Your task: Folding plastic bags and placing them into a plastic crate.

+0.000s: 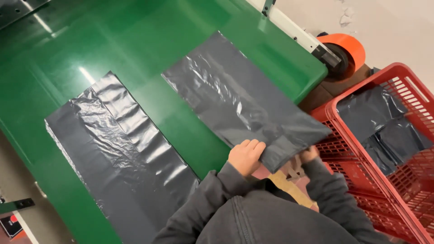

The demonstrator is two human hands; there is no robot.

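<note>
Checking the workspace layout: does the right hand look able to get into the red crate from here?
Probably yes: the right hand holds the grey bag right beside the red crate, whose open top is unobstructed.

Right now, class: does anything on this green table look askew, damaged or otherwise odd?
Nothing looks damaged. The grey plastic bag held by the left hand and right hand overhangs the green table edge; the second bag lies wrinkled.
</note>
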